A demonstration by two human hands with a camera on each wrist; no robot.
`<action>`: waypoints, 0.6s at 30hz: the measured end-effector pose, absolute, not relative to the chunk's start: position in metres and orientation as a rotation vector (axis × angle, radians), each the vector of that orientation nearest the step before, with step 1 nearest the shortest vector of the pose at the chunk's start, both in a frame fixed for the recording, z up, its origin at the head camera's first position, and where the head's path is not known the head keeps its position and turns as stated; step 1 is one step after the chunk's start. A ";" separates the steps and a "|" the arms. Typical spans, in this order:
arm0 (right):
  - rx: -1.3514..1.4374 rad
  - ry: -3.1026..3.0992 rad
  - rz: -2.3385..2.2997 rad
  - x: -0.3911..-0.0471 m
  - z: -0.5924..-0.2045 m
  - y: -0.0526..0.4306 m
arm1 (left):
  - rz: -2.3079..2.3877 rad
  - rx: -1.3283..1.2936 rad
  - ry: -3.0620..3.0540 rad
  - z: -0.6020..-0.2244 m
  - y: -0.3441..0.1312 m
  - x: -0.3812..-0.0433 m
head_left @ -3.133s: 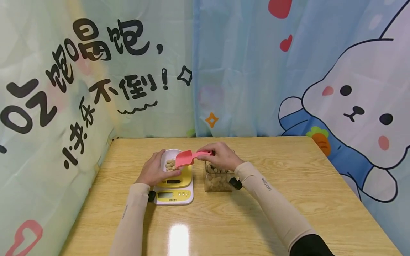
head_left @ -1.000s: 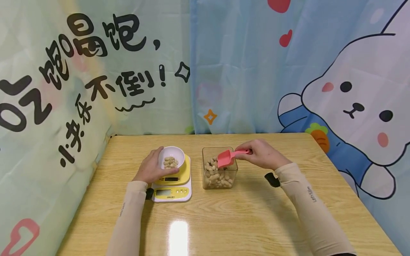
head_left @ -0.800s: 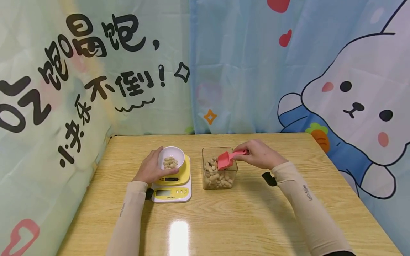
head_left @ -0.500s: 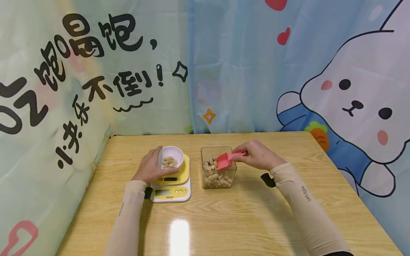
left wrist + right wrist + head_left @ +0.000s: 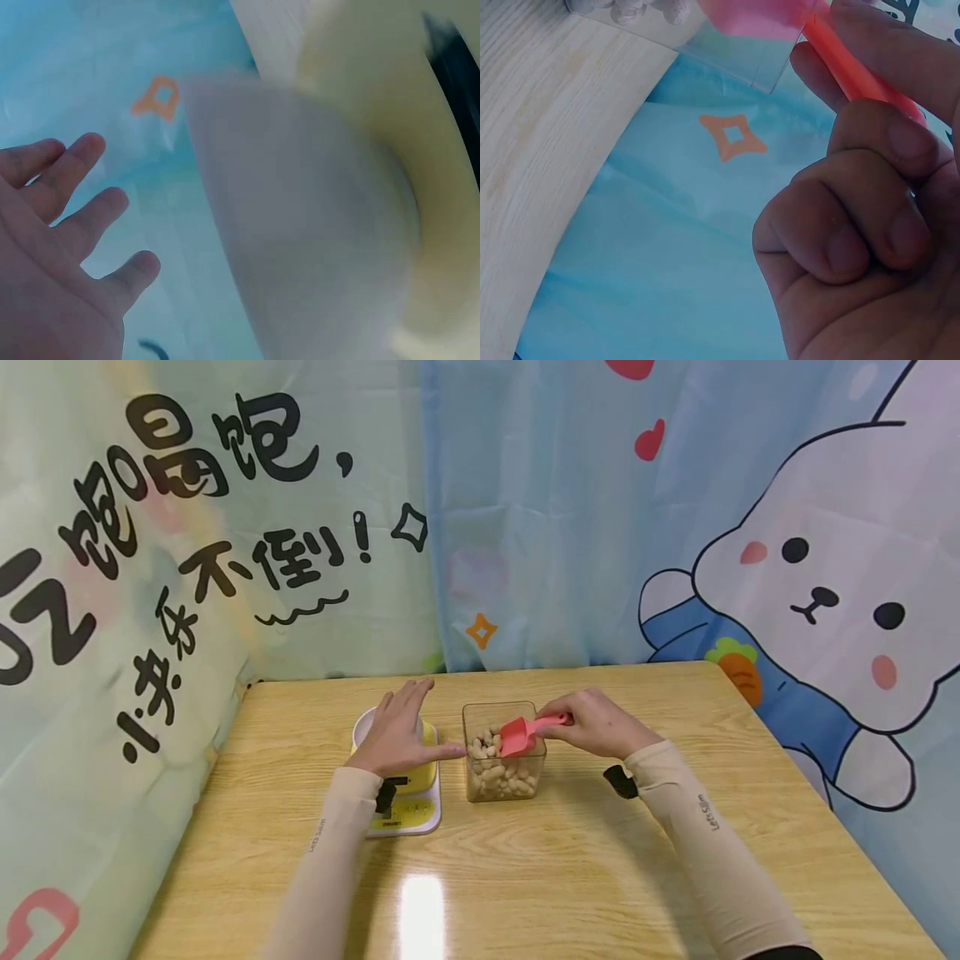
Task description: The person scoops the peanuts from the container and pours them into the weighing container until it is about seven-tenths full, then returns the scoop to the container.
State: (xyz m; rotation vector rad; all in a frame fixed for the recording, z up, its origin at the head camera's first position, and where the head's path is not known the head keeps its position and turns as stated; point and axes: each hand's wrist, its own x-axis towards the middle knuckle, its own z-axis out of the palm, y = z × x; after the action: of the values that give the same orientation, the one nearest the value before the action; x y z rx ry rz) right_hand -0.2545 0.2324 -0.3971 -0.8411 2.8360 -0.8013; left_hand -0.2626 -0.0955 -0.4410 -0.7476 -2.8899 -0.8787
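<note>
My right hand [image 5: 596,723] pinches the handle of a pink scoop [image 5: 517,737], whose blade dips into a clear square container [image 5: 480,713] of peanuts [image 5: 501,777]. In the right wrist view the other fingers [image 5: 821,232] are curled into the palm. My left hand [image 5: 397,733] hovers over the yellow-and-white kitchen scale [image 5: 426,814], fingers spread, its thumb reaching to the container's left side; contact cannot be told. Behind that hand sits a white bowl [image 5: 363,724] on the scale, its contents hidden. The left wrist view shows the bowl [image 5: 300,217], blurred, apart from the fingers.
Everything stands on a light wooden table [image 5: 600,877]. A printed curtain [image 5: 540,527] hangs along its back and left sides. Scale and container stand side by side with a narrow gap.
My left hand has let go of the bowl and moved right toward the container, fingers spreading. Earlier, the right hand brought the scoop from above the bowl back into the container, where it stays.
</note>
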 end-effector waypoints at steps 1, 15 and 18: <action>-0.839 2.834 -0.805 -0.254 -0.397 0.233 | -0.868 -0.770 -2.894 -0.441 -0.089 -0.262; -0.840 2.820 -0.790 -0.251 -0.393 0.230 | -0.819 -0.855 -2.991 -0.456 -0.051 -0.261; -0.830 2.820 -0.792 -0.250 -0.393 0.231 | -0.838 -0.871 -2.969 -0.460 -0.049 -0.263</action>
State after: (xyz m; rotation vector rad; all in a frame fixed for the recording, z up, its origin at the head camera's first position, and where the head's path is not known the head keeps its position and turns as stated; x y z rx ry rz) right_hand -0.2502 0.2308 -0.3934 -0.8296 2.8203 -0.7915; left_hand -0.2631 -0.0490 -0.4595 -0.8707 -2.9692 -0.8376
